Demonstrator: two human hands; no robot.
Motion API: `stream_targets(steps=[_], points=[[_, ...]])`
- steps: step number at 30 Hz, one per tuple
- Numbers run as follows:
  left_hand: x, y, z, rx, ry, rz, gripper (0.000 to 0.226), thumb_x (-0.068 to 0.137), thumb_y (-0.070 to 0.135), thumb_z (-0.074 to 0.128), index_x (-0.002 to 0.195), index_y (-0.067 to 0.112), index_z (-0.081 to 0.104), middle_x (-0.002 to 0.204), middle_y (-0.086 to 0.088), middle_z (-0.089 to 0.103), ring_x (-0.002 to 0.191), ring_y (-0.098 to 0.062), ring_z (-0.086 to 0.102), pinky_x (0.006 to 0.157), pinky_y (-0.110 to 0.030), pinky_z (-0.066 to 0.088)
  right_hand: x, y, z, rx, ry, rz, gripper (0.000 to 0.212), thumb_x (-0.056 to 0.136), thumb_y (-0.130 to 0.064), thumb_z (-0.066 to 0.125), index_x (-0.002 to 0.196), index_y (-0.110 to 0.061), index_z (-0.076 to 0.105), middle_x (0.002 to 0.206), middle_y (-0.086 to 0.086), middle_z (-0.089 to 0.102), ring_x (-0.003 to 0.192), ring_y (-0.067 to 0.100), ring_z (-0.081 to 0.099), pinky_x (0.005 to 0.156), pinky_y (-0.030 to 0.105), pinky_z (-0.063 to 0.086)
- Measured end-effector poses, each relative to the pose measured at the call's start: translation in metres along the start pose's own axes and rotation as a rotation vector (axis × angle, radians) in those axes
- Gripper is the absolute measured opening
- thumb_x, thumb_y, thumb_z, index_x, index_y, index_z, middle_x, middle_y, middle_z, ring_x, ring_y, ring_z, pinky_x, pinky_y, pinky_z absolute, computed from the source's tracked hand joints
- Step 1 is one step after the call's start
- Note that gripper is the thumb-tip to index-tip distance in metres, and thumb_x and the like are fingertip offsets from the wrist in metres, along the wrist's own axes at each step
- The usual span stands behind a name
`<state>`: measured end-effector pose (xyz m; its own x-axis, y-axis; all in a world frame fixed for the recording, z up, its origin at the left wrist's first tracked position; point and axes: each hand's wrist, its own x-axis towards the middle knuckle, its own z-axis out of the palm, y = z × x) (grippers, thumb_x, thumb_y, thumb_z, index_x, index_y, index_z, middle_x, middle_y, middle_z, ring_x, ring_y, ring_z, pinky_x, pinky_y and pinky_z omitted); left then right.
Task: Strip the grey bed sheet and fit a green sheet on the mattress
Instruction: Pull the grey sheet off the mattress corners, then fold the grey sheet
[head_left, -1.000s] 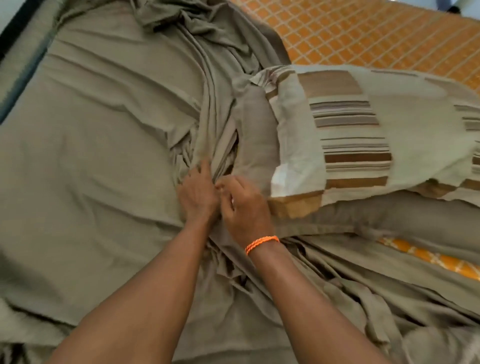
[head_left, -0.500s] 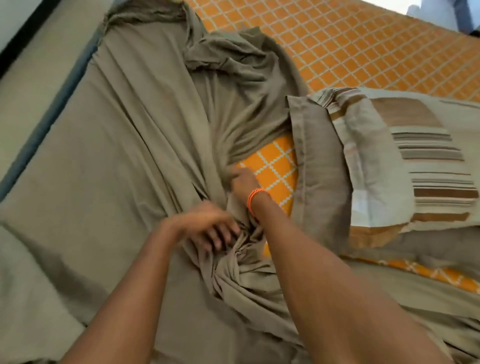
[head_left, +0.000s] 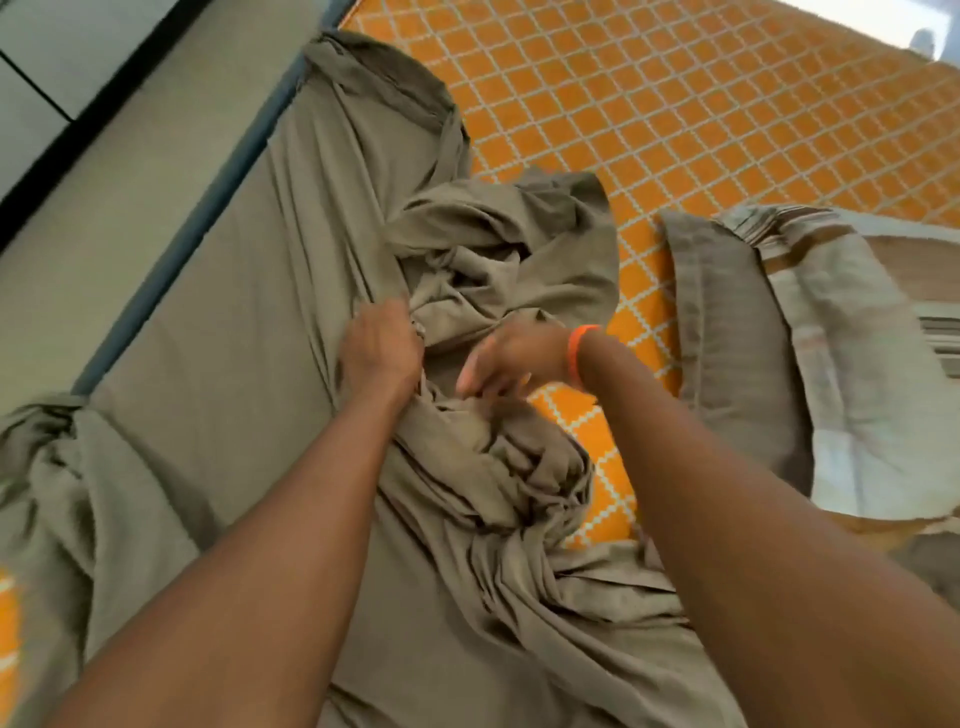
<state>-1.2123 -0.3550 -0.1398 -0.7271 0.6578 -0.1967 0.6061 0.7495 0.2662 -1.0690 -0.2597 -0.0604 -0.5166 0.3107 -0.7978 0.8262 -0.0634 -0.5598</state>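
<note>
Head view. Both bare forearms reach in from the bottom edge toward the centre of the frame. Left hand (head_left: 382, 351), back of hand up, fingers curled down into a ridge of the grey sheet (head_left: 223, 332) and gripping it just left of centre. Right hand (head_left: 506, 364), orange wristband (head_left: 576, 356) on the wrist, is motion-blurred; fingers point down-left, bunched over the gathered folds. Whether they pinch cloth I cannot tell.

Grey sheet lies flat over the left half of the frame, with one corner pulled into a loose heap directly above both hands and a thick twisted rope of folds running from under the hands to the lower right. Another bunch hangs at the left edge.

Orange lattice-patterned mattress (head_left: 701, 114) is bare across the upper right and shows in a strip right of the hands. Striped pillow (head_left: 857, 364) and a grey pillow (head_left: 737, 343) lie touching at the right edge.

Against half a second ago: more mattress uncovered, heap of sheet drawn nearer the hands, left hand shifted up onto the ridge, pillows further right in frame.
</note>
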Motion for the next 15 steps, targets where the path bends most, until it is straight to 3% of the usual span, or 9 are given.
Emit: stream_targets(steps=[2,4,5,6,8,10,12,14,15], points=[[0.006,-0.007,-0.006,-0.018,-0.113,0.002,0.027,0.097,0.018,0.053,0.117,0.009,0.069,0.120,-0.025,0.068,0.111,-0.045,0.065,0.089,-0.046,0.052,0.040,0.009,-0.019,0.185,0.523,-0.071,0.021,0.097,-0.009,0.053,0.085,-0.008,0.070,0.079,0.009,0.064,0.064,0.020,0.055,0.060,0.031,0.041],[-0.007,-0.002,-0.003,-0.097,-0.321,0.054,0.028,0.087,0.024,0.052,0.105,0.012,0.070,0.115,-0.022,0.072,0.104,-0.042,0.067,0.085,-0.044,0.052,0.056,0.016,-0.028,-0.059,1.049,-0.124,0.020,0.098,-0.020,0.051,0.093,-0.015,0.070,0.094,0.006,0.066,0.083,0.025,0.060,0.072,0.037,0.048],[-0.021,0.001,0.006,-0.146,-0.445,0.073,0.027,0.083,0.026,0.051,0.098,0.013,0.069,0.110,-0.021,0.073,0.099,-0.039,0.068,0.080,-0.042,0.052,0.063,0.017,-0.026,-0.113,1.104,-0.169,0.019,0.096,-0.024,0.052,0.102,-0.018,0.069,0.106,0.007,0.065,0.097,0.028,0.060,0.083,0.040,0.050],[-0.038,0.007,0.014,-0.200,-0.531,0.079,0.023,0.081,0.025,0.050,0.092,0.013,0.066,0.106,-0.022,0.074,0.096,-0.038,0.068,0.076,-0.040,0.051,0.067,0.013,-0.025,-0.116,1.064,-0.248,0.023,0.094,-0.027,0.054,0.112,-0.020,0.068,0.118,0.009,0.061,0.111,0.031,0.058,0.095,0.043,0.049],[-0.074,0.020,0.034,-0.368,-0.660,0.070,0.022,0.083,0.021,0.052,0.094,0.008,0.066,0.106,-0.021,0.074,0.102,-0.038,0.069,0.077,-0.039,0.053,0.072,0.007,-0.017,-0.168,0.822,-0.301,0.047,0.096,-0.038,0.059,0.139,-0.020,0.056,0.143,0.011,0.051,0.134,0.034,0.046,0.112,0.047,0.040],[-0.104,0.038,0.038,-0.467,-0.782,0.100,0.031,0.093,0.013,0.052,0.119,0.002,0.066,0.125,-0.021,0.070,0.120,-0.037,0.064,0.094,-0.043,0.053,0.076,0.007,-0.001,-0.163,0.582,-0.221,0.084,0.094,-0.062,0.059,0.160,-0.021,0.030,0.161,0.012,0.036,0.147,0.035,0.034,0.118,0.051,0.033],[-0.123,0.055,0.041,-0.430,-0.948,0.141,0.043,0.106,0.009,0.046,0.148,-0.001,0.049,0.153,-0.020,0.052,0.141,-0.037,0.049,0.114,-0.042,0.039,0.078,0.006,0.016,-0.264,0.490,-0.155,0.110,0.085,-0.076,0.058,0.165,-0.027,0.002,0.165,0.013,0.027,0.149,0.037,0.029,0.116,0.060,0.032],[-0.135,0.065,0.037,-0.399,-1.044,0.187,0.056,0.112,0.027,0.046,0.159,-0.001,0.033,0.166,-0.018,0.033,0.152,-0.034,0.035,0.124,-0.033,0.027,0.079,0.010,0.031,-0.466,0.479,-0.160,0.108,0.091,-0.058,0.063,0.163,-0.031,-0.012,0.166,0.018,0.021,0.145,0.043,0.033,0.111,0.061,0.037],[-0.138,0.068,0.034,-0.455,-1.069,0.201,0.070,0.111,0.044,0.045,0.161,-0.001,0.026,0.170,-0.019,0.025,0.156,-0.032,0.029,0.125,-0.022,0.022,0.075,0.011,0.036,-0.553,0.461,-0.208,0.098,0.097,-0.040,0.062,0.164,-0.029,-0.008,0.165,0.020,0.023,0.140,0.044,0.040,0.107,0.056,0.040]])
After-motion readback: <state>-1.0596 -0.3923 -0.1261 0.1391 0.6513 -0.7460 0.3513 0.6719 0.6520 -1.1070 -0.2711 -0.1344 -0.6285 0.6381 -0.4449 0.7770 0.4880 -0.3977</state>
